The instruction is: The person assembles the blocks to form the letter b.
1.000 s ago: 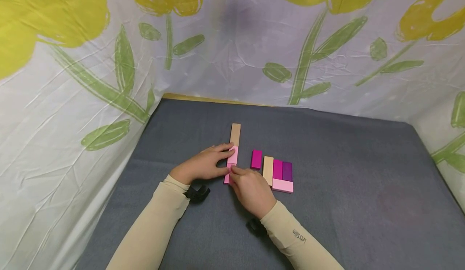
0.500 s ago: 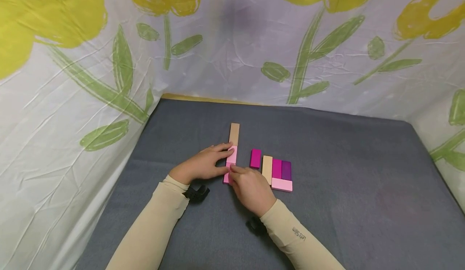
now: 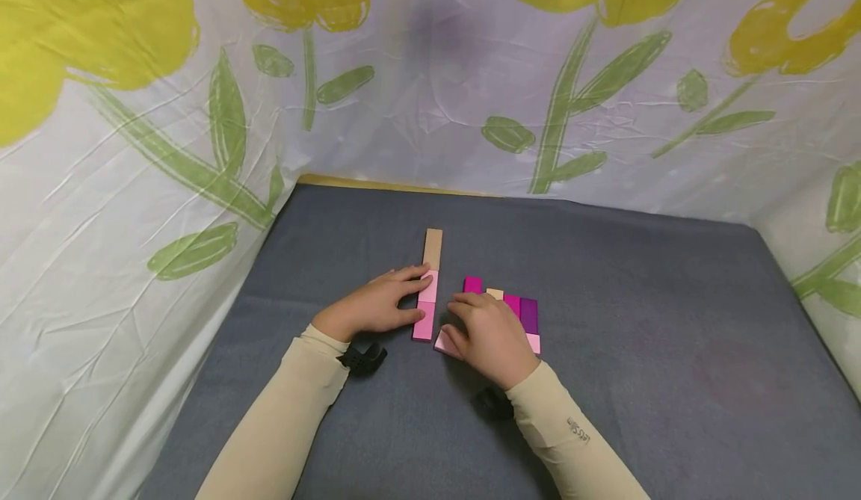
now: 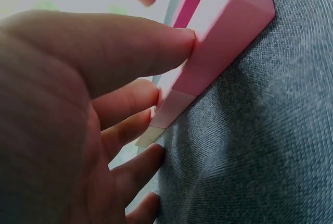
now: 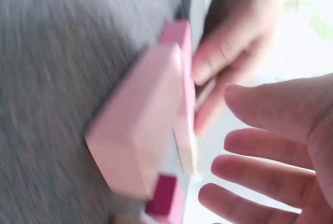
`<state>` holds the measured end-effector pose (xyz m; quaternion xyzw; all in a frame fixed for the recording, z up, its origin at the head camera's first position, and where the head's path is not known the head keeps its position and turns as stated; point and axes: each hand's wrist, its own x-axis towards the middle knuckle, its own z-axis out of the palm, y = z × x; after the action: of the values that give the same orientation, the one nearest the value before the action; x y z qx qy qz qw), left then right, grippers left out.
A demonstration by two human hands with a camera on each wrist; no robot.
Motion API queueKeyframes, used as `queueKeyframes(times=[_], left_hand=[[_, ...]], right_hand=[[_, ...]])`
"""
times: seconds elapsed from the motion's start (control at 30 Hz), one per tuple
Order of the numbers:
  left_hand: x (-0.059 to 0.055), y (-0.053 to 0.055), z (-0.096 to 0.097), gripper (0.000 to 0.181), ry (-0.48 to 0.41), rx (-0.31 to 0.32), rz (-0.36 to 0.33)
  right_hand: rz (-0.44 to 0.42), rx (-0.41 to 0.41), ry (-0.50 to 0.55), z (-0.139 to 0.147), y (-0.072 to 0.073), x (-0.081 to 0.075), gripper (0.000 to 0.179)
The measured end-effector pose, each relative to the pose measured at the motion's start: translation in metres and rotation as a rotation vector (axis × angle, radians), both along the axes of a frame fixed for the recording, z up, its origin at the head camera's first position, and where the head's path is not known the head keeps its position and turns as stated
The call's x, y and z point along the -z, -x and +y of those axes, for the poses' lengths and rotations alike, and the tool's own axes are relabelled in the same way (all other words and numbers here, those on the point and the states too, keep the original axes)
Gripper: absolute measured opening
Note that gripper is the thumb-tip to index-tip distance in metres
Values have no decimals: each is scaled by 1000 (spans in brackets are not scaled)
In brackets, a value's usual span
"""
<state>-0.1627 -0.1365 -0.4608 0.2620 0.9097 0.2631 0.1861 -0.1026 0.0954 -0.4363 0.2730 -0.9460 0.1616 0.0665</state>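
I take this as the lining-up step — in the row (image 3: pixel 432 295), a wooden block (image 3: pixel 433 249) lies far and a pink block (image 3: pixel 424 323) near — and the next move likely calls for pinching the loose pale block (image 5: pixel 132 122), askew just right of the row's near end. Above it my right hand (image 3: pixel 494 335) has its fingers apart, gripping nothing, though I can't tell whether it touches; my left hand (image 3: pixel 377 302), fingers spread, touches the row's left side.
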Motion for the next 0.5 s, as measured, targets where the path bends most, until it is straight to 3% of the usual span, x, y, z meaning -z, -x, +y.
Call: queueKeyframes(times=[0.27,0.5], left_hand=[[-1,1,1,70,13,-11,-24],[0,0,1,70,21,-23,-31]], right_hand=[[-25,54,-14,25,12,-8,39],[-123,78,-41,45,18,-13,51]])
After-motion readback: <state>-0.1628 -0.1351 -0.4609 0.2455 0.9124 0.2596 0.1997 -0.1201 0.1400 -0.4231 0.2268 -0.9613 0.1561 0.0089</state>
